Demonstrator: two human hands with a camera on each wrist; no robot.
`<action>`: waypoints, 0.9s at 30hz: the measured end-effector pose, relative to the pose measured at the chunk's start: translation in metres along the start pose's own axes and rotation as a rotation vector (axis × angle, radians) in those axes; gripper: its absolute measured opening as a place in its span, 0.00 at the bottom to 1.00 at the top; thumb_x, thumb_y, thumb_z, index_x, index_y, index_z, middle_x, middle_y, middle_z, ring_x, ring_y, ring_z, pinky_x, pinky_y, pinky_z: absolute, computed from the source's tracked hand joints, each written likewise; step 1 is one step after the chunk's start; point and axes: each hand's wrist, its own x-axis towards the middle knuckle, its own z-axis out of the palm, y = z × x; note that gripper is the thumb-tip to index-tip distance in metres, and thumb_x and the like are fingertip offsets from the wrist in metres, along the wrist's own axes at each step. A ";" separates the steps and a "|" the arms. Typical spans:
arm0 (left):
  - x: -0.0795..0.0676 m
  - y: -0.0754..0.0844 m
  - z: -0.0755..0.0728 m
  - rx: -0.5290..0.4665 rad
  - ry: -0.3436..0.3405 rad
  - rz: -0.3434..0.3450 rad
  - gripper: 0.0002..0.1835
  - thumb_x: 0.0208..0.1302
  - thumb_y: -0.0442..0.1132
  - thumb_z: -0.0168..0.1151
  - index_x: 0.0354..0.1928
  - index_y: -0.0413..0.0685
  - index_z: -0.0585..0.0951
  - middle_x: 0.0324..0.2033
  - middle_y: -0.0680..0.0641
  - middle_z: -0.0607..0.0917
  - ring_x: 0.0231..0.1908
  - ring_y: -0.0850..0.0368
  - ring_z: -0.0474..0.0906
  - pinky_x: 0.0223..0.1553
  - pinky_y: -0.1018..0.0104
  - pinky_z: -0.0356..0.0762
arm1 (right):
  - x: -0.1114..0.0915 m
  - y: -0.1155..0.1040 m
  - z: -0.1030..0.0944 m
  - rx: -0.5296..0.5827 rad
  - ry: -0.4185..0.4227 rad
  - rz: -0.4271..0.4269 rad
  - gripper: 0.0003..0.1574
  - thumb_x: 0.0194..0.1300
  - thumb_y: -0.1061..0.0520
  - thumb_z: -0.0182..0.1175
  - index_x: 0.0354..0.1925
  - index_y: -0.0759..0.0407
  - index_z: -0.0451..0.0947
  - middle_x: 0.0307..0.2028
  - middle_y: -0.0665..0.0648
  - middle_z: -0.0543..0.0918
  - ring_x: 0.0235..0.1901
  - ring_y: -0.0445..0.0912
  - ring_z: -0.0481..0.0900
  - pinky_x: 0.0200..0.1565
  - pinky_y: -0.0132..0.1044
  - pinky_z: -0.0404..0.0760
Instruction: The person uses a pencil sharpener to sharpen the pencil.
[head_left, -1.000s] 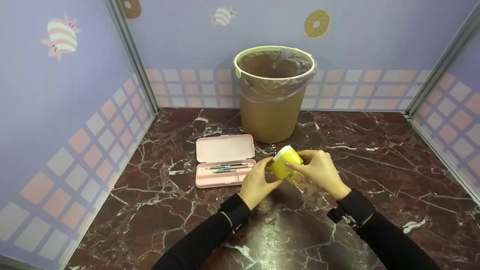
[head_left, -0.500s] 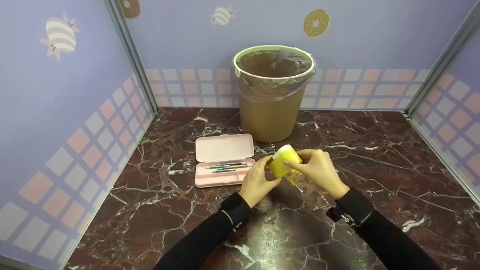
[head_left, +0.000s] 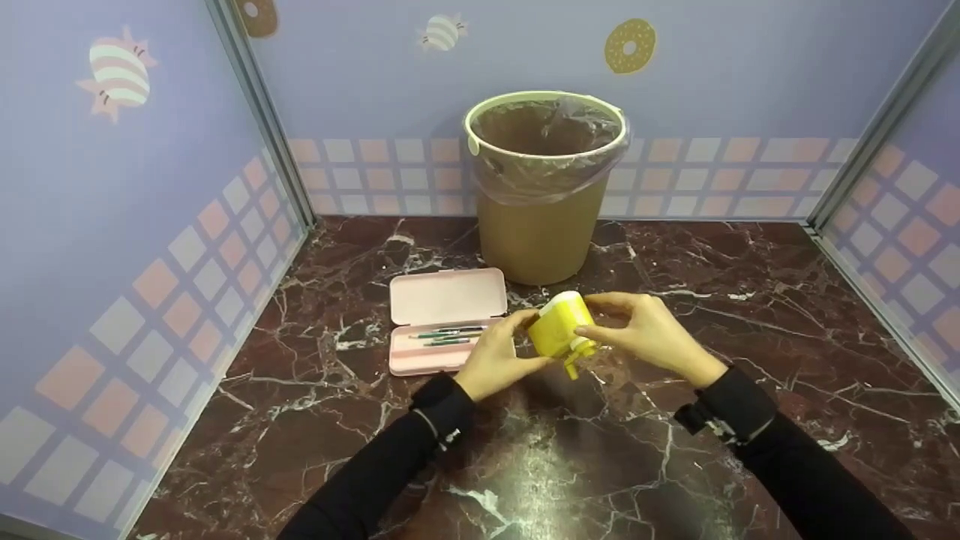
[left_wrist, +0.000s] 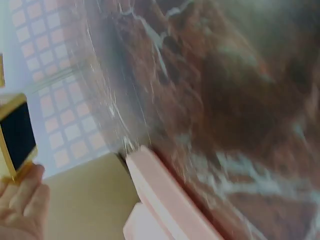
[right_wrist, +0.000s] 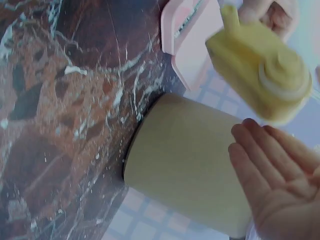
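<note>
Both hands hold a yellow hand-crank pencil sharpener (head_left: 553,330), tilted above the table. My left hand (head_left: 495,356) grips its left side, thumb low and fingers behind. At its right side, my right hand (head_left: 656,337) has the thumb on the near face by the crank and the fingers at the far edge. The crank handle (head_left: 571,367) points down towards me. In the right wrist view the sharpener (right_wrist: 260,65) shows its round crank hub, with the fingers (right_wrist: 265,155) extended beside it. A dark panel (left_wrist: 19,135) on the sharpener shows in the left wrist view.
Behind the left hand lies an open pink pencil case (head_left: 448,296) with several pencils (head_left: 448,335) in it. A tan bin (head_left: 536,240) lined with a clear bag stands at the back. Patterned walls border the dark marbled table (head_left: 750,300).
The sharpener has turned, so its crank side shows more. My left hand has shifted left and slightly down, and my right hand slightly right. The pencil case and bin stay put.
</note>
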 end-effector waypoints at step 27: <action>-0.005 -0.004 -0.023 -0.332 -0.421 -0.108 0.40 0.57 0.33 0.75 0.71 0.36 0.70 0.66 0.37 0.79 0.67 0.43 0.77 0.72 0.49 0.72 | 0.006 -0.018 -0.023 0.098 -0.473 -0.139 0.55 0.54 0.51 0.79 0.74 0.64 0.65 0.69 0.64 0.76 0.68 0.58 0.78 0.66 0.46 0.79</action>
